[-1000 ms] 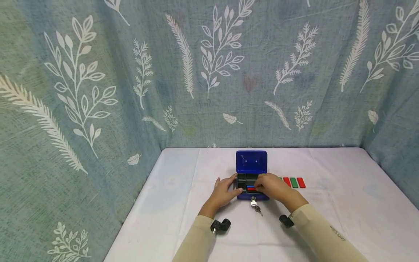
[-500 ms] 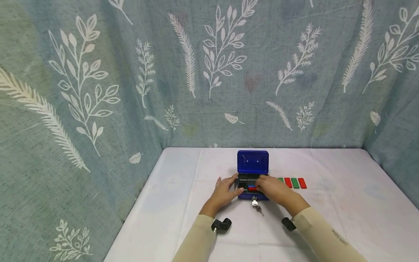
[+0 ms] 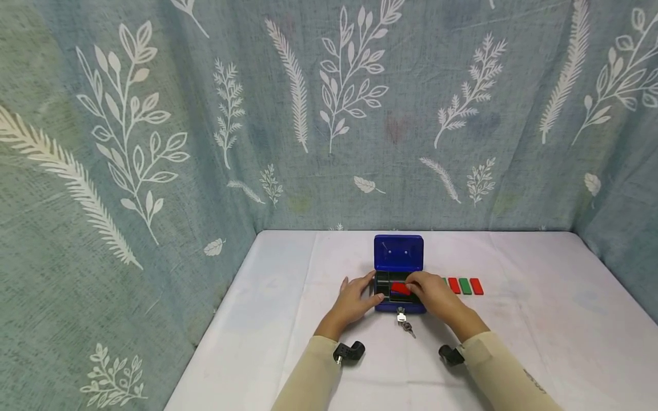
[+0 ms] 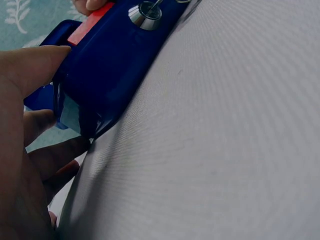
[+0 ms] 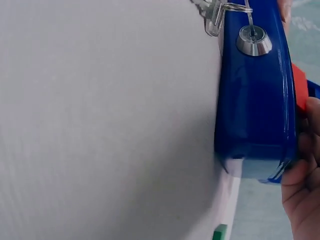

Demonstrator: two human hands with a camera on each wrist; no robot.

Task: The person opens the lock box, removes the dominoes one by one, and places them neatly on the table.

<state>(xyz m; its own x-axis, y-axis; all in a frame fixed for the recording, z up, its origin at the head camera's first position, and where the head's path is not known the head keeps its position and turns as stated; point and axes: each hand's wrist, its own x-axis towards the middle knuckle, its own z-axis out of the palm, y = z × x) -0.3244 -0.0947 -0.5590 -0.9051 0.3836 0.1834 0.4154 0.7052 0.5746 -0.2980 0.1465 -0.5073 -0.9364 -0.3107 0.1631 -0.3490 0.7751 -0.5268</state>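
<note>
A blue metal cash box (image 3: 398,308) stands on the table with its lid (image 3: 398,248) raised and a black compartment tray (image 3: 382,278) inside. My right hand (image 3: 432,292) pinches a flat red tile (image 3: 400,288) by its right end, tilted over the wide compartment. Below the tile, a strip of blue (image 3: 396,294) shows in that compartment. My left hand (image 3: 350,301) rests on the box's left side, thumb at the top rim and spread fingers along the outer end wall, as the left wrist view shows. A key (image 5: 250,20) sits in the front lock (image 5: 254,41).
Hanging from the lock, a key ring with a second key (image 3: 408,327) lies on the white tablecloth (image 3: 288,319). Several red and green tiles (image 3: 465,286) form a row right of the box, partly behind my right hand. A patterned curtain (image 3: 308,188) surrounds the table.
The red tile, earlier low in the compartment, is now lifted and tilted, its broad face showing. My right hand has risen slightly with it. The left hand stays at the box's side.
</note>
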